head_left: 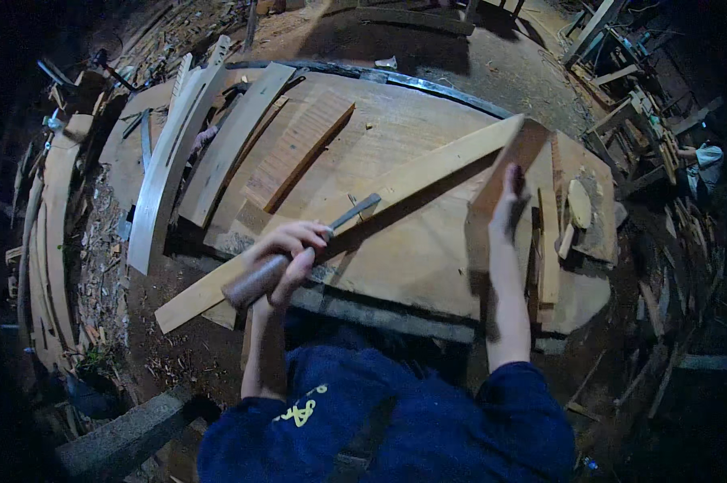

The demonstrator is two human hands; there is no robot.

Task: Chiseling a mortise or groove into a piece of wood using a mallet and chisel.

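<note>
My left hand is closed round a chisel with a thick round brown handle and a flat metal blade. The chisel lies over a long pale board running diagonally across the plywood work surface, with small dark bits beside the blade. My right hand grips the edge of a dark brown board at that pale board's far end. A wooden mallet-like piece and narrow strips lie right of it.
A reddish board and curved planks lie on the left of the work surface, with metal tools behind. Stacked timber stands at far left, scrap wood at right. Another person is at the far right. A concrete post is lower left.
</note>
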